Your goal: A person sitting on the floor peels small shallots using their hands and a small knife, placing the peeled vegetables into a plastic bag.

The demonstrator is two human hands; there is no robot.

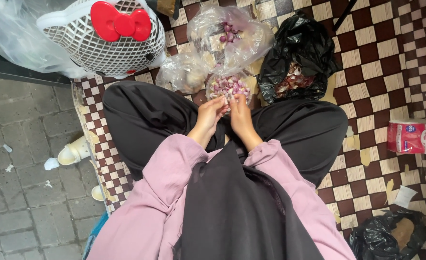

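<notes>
Just shallots (230, 86) beyond both hands' (225, 113) grip

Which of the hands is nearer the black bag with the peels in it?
Right. The right hand sits at the bowl of small purple bulbs, on the side toward the black bag. The left hand is beside it, farther from the bag.
</notes>
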